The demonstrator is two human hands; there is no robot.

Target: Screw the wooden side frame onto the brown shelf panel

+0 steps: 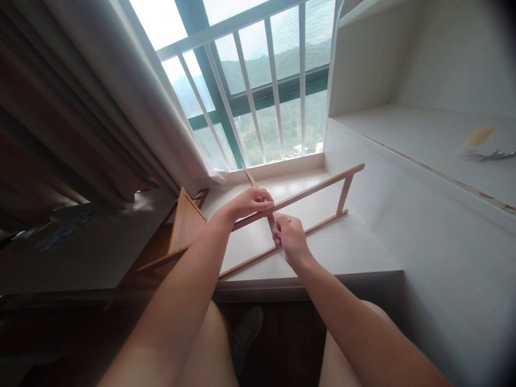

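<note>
A slim wooden frame (pixel 322 185) with two long rails and short crosspieces stands tilted on the white window ledge. My left hand (pixel 255 202) is closed, fingers pinched at the upper rail where a crosspiece meets it. Just below and to the right, my right hand (pixel 293 236) is curled around a thin, shiny metal tool (pixel 274 215), its tip close to that joint. Most of the tool is hidden in my fingers, so its exact kind does not show. Past my left hand, a narrow strip of wood (pixel 249 175) sticks up toward the window.
Beside my left forearm is a brown wooden piece with a flat panel (pixel 187 220). White bars (pixel 275 91) cross the window behind the ledge (pixel 363 252). A grey curtain (pixel 133 97) hangs at left. On the right shelf lie a small yellow item (pixel 479 136) and dark metal pieces (pixel 497 156).
</note>
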